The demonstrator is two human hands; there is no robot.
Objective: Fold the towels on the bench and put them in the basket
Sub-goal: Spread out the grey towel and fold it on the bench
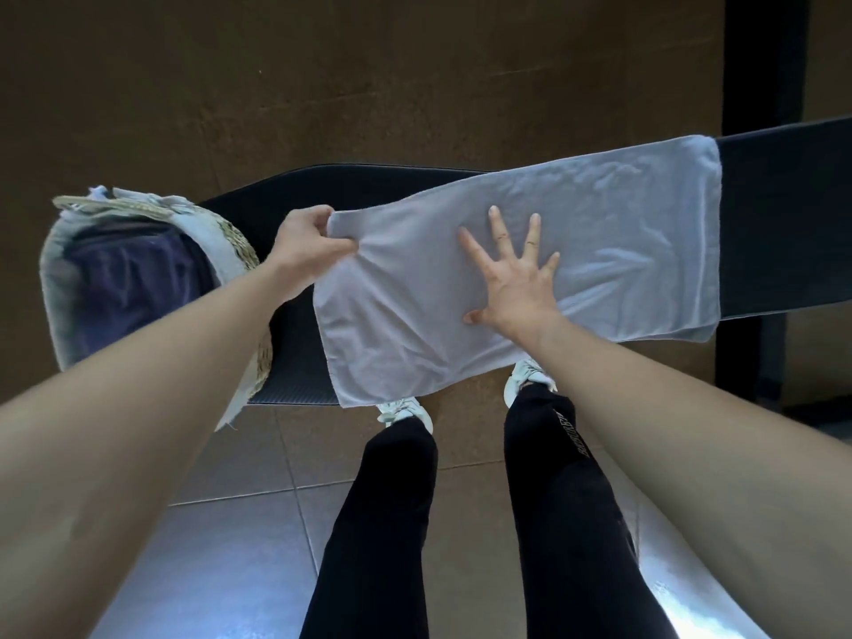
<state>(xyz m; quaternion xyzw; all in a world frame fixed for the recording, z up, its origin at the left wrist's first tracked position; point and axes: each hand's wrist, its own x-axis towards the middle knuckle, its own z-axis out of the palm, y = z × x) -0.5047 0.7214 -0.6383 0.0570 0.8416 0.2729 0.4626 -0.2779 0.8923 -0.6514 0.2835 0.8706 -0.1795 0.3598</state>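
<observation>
A long pale grey towel (pixel 613 232) lies spread along the dark bench (pixel 783 223), its near edge hanging over the front. My left hand (pixel 306 244) pinches the towel's far left corner, lifted slightly. Flat on the towel's middle, my right hand (pixel 511 274) presses down with fingers spread. At the bench's left end stands a woven basket (pixel 239 251) with a pale cloth lining and a dark blue folded towel (pixel 133 279) inside.
The bench runs from the basket to the right edge of view, with a brown wall behind it. My legs and white shoes (pixel 405 412) stand on the tiled floor just in front. A dark post (pixel 760 62) rises at the far right.
</observation>
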